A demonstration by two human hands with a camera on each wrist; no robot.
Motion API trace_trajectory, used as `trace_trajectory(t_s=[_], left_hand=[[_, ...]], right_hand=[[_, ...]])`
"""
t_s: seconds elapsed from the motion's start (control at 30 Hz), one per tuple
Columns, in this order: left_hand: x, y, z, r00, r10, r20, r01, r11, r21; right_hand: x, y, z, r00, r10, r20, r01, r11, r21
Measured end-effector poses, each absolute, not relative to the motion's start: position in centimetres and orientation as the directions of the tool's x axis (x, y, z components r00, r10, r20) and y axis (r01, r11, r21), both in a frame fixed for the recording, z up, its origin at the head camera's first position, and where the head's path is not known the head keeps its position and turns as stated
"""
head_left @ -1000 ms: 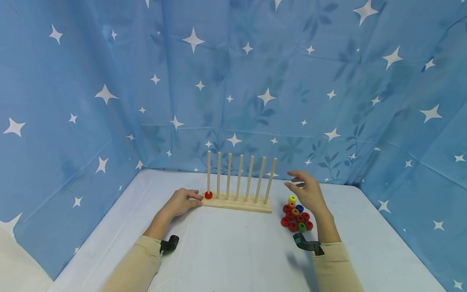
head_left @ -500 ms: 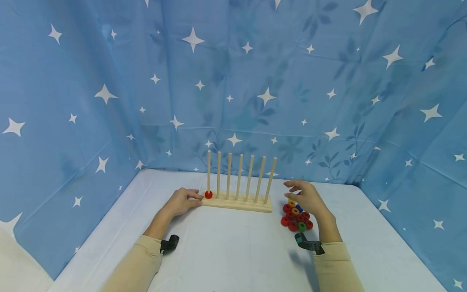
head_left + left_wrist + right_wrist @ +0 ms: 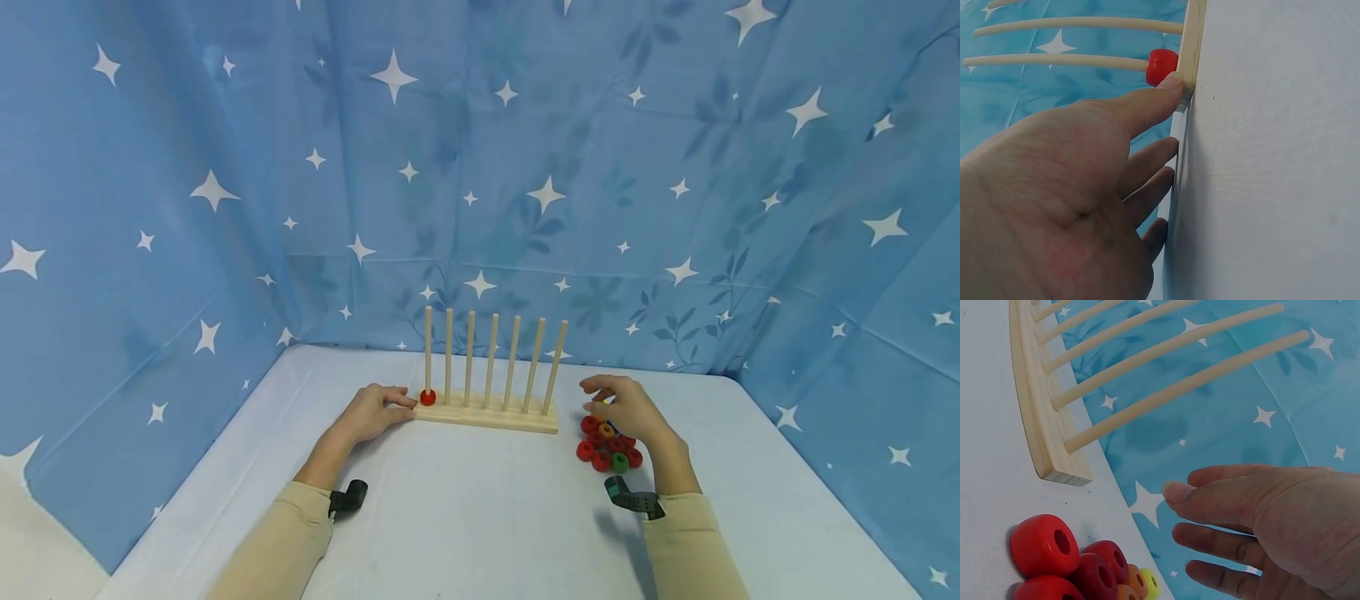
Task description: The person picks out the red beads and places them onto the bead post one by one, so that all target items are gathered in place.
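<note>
A wooden rack with several upright pegs stands on the table, one red bead at the foot of its leftmost peg. My left hand grips the rack's left end between thumb and index finger; in the left wrist view the thumb of this hand lies beside the red bead, and the index finger is hidden. Over the far side of the loose bead pile, my right hand hovers, hiding part of it. The right wrist view shows this hand with relaxed fingers and nothing between them, near red beads.
The pile right of the rack also has a green bead and an orange one; yellow and blue show partly under the hand. A white cloth covers the table. Blue star-patterned curtains surround its back and sides.
My right hand has come down and slightly left over the beads, covering the yellow and blue ones more. My left hand stays at the rack's end, and the view has tilted very slightly.
</note>
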State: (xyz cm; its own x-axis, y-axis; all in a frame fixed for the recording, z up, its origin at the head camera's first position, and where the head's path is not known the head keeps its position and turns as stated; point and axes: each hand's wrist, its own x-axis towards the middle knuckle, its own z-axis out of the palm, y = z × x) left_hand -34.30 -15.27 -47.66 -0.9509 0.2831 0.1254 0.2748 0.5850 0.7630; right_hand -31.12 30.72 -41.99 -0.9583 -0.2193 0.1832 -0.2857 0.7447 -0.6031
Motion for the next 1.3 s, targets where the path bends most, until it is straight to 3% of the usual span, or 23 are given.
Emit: trace_trajectory(t_s=[1.3], left_hand=[[-34.6, -15.5, -47.9, -0.939, 0.301, 0.168, 0.319, 0.577, 0.752]], right_hand=[[-31.2, 30.6, -43.3, -0.978, -0.210, 0.016, -0.183, 0.811, -0.556]])
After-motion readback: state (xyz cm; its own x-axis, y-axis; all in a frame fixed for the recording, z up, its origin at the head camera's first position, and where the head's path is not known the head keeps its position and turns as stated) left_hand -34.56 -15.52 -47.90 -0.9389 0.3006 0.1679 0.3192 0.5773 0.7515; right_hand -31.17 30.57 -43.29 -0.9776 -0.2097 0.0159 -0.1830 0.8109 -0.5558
